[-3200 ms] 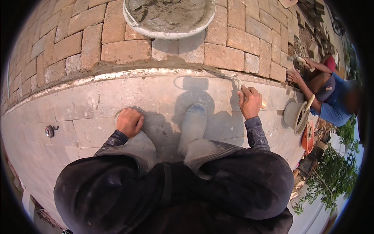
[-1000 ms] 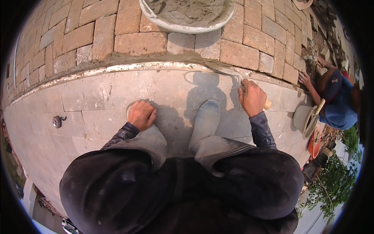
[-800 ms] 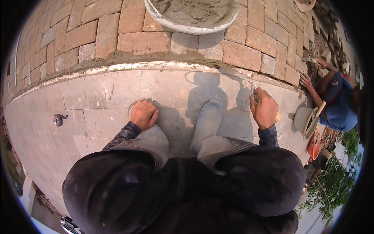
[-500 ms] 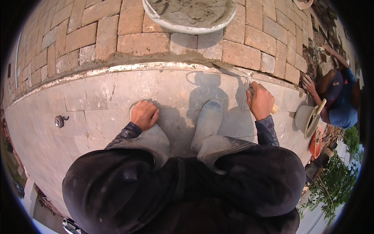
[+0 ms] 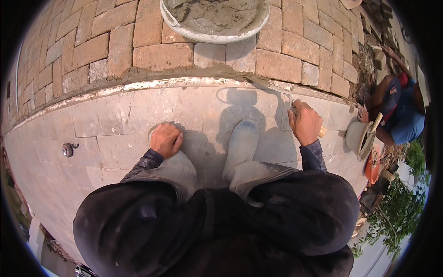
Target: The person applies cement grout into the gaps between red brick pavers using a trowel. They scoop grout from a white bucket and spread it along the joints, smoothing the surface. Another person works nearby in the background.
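My right hand (image 5: 305, 123) is closed round the handle of a trowel, whose pale wooden end (image 5: 322, 132) sticks out below the palm. The thin metal trowel blade (image 5: 270, 88) points left and away, its tip at the mortar joint (image 5: 217, 71) between the brick paving and the smooth slabs. Over the toe of my left boot (image 5: 177, 168) rests my left hand (image 5: 166, 138), fingers curled and no tool showing; its fingertips are partly hidden. Beyond the joint, a round tub (image 5: 217, 38) of wet grey mortar (image 5: 214, 16) stands on the bricks (image 5: 161, 56).
A small dark round object with a short tail (image 5: 68, 149) lies on the slabs (image 5: 48, 159) at left. To the right are a pale bucket (image 5: 358, 138), an orange container (image 5: 373, 165) and a crouching co-worker in a blue shirt (image 5: 408, 122). Leafy branches (image 5: 392, 224) fill the lower right.
The whole view has shifted slightly, with the tub and bricks lying a little lower and further left. Both my hands keep nearly their places. The co-worker's arms have moved a little.
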### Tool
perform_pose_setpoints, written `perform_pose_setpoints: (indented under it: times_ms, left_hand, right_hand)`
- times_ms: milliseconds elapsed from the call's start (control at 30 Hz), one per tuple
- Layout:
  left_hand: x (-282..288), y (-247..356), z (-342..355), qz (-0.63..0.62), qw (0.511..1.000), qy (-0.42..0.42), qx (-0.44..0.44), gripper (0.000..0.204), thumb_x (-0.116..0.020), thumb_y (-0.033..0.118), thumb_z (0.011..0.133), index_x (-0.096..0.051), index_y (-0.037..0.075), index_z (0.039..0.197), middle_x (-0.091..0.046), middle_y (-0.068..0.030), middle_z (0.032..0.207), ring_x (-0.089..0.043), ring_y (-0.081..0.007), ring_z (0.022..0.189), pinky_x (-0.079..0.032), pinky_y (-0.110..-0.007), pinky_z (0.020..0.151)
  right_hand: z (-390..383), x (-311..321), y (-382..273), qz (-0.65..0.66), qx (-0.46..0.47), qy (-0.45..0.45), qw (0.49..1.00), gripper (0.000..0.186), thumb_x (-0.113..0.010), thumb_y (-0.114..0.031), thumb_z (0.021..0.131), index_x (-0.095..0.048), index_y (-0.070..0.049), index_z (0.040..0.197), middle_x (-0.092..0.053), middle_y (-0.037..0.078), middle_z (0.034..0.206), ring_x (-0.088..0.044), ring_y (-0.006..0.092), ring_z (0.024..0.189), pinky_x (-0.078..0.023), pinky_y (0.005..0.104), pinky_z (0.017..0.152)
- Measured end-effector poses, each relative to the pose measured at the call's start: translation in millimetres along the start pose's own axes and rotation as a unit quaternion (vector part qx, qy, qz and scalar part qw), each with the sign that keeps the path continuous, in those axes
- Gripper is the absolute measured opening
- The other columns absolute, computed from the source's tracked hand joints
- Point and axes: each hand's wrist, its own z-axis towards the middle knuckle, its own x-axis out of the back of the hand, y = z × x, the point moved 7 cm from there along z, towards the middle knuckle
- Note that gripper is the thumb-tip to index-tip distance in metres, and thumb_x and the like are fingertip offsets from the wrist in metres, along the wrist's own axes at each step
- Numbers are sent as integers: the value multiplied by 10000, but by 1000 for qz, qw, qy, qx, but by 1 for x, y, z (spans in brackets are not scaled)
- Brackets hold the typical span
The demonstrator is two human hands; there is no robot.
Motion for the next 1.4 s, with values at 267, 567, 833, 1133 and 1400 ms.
perform_pose_setpoints:
  times_ms: [267, 567, 833, 1133, 1400]
  left_hand:
    - [1, 1, 3, -7, 1000, -3, -3, 99, -695, 95, 820, -619, 71, 762, -571, -78, 761, -574, -285, 756, -458, -408, 716]
    - [2, 2, 3, -5, 1000, -4, -1, 106, -692, 97, 815, -612, 71, 751, -572, -79, 762, -570, -285, 751, -453, -406, 710]
    - [1, 1, 1, -10, 1000, -1, 8, 118, -692, 101, 827, -609, 68, 751, -570, -80, 757, -569, -288, 745, -451, -406, 711]
    - [-2, -1, 0, -6, 1000, -14, 7, 117, -690, 102, 824, -602, 75, 751, -566, -77, 762, -555, -286, 738, -443, -406, 704]
    - [0, 1, 4, -12, 1000, -5, 1, 96, -692, 104, 810, -610, 75, 770, -557, -72, 756, -556, -277, 737, -442, -398, 699]
  right_hand:
    - [17, -26, -5, -2, 10, 6, 1000, 227, -758, -195, 816, -667, -85, 992, -702, 164, 890, -688, 398, 799, -534, 480, 673]
    - [-3, -4, 7, 66, 27, -7, 997, 246, -767, -245, 822, -682, -77, 982, -709, 160, 868, -688, 386, 782, -520, 481, 668]
    - [32, -68, 38, 124, 6, -29, 992, 351, -761, -407, 850, -724, -86, 987, -706, 153, 772, -687, 379, 756, -519, 460, 686]
    - [24, -35, 97, 64, -7, -55, 996, 329, -784, -383, 819, -730, -94, 965, -729, 144, 845, -694, 377, 812, -525, 465, 700]
    - [23, -35, 13, 131, 72, -21, 989, 344, -751, -385, 864, -728, -61, 979, -725, 160, 860, -690, 390, 789, -528, 453, 701]
